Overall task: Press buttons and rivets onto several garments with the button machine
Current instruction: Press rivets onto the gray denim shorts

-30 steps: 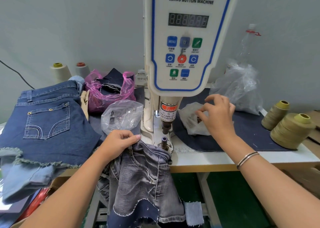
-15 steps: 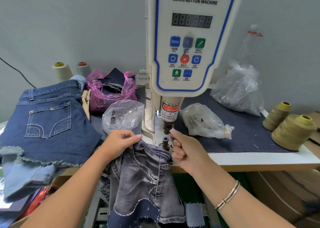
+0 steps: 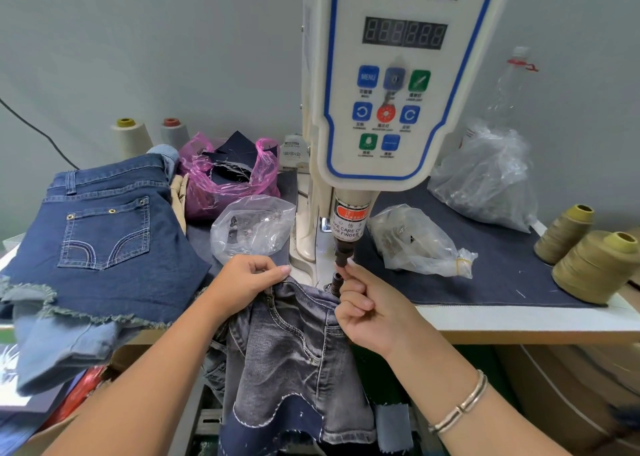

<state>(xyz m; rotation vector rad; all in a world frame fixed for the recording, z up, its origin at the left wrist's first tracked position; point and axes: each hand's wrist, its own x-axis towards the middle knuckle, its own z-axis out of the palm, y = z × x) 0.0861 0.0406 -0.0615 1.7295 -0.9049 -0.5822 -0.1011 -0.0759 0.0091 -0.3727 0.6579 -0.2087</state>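
Observation:
The white servo button machine stands at the table's middle, its dark upper punch above the lower die. Grey denim shorts hang over the table's front edge, their waistband lying at the die. My left hand grips the waistband just left of the die. My right hand has its fingers curled, with thumb and forefinger pinched at the punch tip on a small fastener that the fingertips mostly hide.
Blue denim shorts lie on the left. Two clear bags of metal parts flank the machine. A pink bag, a large clear bag, a bottle and thread cones stand around.
My right hand left the clear bag on the right and came to the punch and die, now raised slightly to the punch tip. My left hand stayed on the waistband.

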